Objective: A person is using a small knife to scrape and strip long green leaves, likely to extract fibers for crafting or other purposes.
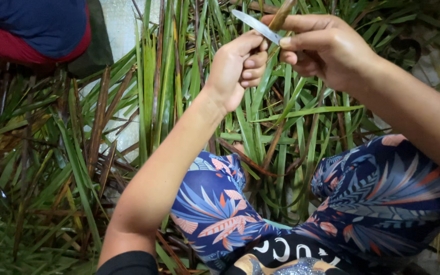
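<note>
Patterned trousers (pixel 383 198) cover the seated person's bent knees at the bottom of the view. Above them, the right hand (pixel 322 48) grips a knife (pixel 258 25) by its wooden handle, blade angled left. The left hand (pixel 235 69) pinches a long leaf (pixel 253 102) beside the blade, holding it taut. Cut green and brown leaves (pixel 77 153) lie heaped on the floor all around.

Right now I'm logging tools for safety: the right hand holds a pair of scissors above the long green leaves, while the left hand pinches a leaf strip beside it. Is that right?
Not scissors: the head view shows the right hand holding a wooden-handled knife with a thin metal blade above the long green leaves. The left hand does pinch a leaf strip beside it.
</note>
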